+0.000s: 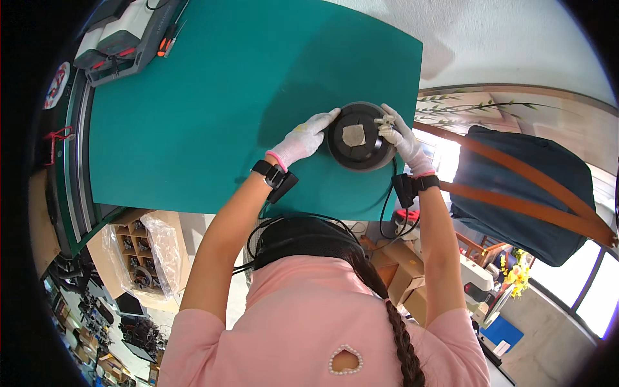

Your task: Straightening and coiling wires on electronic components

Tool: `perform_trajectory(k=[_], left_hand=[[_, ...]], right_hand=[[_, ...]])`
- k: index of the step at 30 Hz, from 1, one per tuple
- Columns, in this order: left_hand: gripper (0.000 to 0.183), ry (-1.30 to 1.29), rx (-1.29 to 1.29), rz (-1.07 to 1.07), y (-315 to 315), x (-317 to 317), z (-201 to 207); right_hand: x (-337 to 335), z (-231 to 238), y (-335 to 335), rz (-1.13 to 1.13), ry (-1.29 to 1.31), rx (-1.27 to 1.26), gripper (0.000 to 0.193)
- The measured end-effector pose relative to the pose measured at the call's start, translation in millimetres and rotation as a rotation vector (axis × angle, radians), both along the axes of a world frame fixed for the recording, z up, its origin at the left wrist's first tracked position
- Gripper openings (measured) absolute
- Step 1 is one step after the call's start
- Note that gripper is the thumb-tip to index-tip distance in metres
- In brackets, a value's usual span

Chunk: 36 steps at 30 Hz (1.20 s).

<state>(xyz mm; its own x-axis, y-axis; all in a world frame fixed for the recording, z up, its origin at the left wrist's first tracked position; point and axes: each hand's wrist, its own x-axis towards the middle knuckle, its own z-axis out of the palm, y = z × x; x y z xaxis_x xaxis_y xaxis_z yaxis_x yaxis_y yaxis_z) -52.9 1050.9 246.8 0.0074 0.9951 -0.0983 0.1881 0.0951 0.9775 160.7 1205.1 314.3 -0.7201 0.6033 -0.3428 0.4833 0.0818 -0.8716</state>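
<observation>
A round black housing [372,153] rests on the green work surface [193,129], towards its right edge. It has a ridged face, a grey lower rim and a squarish pale patch [353,135] in the middle. My left hand [305,137], in a white glove with a pink cuff, presses its fingers along the housing's left side. My right hand [405,140], gloved the same way, grips the opposite side with fingers bent over the rim. Small pale shapes at those fingertips are too unclear to name. Black straps with small boxes circle both wrists.
At the far left stands a grey and white device [122,39] beside an orange-handled screwdriver [166,42]. A metal rail [78,161] edges the left side. Below it sits a divided carton [138,258] with plastic lining. A dark bag-like item with brown straps [516,187] is at right. Black cables trail near my body.
</observation>
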Motion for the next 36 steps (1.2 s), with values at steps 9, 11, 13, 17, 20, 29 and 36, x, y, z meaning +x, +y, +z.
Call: perform_trajectory(k=[9,11,13,17,20,29,36], left_hand=[[0.069,0.299,-0.175,-0.233,-48,21,19],[0.068,0.294,-0.155,-0.250,-55,26,21],[0.068,0.311,-0.173,-0.333,-58,31,31],[0.065,0.289,-0.076,-0.434,-60,44,42],[0.065,0.311,-0.095,-0.402,-64,49,44],[0.065,0.321,-0.106,-0.400,-64,47,46],[0.063,0.302,-0.107,-0.342,-71,46,41]], right_hand=[[7,-8,3,0.021,0.030,0.156,0.066],[9,-9,1,0.001,0.024,0.111,0.066],[7,-6,-1,-0.018,0.017,0.065,0.067],[-2,6,-10,-0.064,0.152,-0.139,0.071],[-2,9,-13,-0.078,0.178,-0.180,0.073],[3,0,-12,-0.105,0.097,-0.045,0.070],[-5,18,-19,-0.160,-0.191,0.091,0.066]])
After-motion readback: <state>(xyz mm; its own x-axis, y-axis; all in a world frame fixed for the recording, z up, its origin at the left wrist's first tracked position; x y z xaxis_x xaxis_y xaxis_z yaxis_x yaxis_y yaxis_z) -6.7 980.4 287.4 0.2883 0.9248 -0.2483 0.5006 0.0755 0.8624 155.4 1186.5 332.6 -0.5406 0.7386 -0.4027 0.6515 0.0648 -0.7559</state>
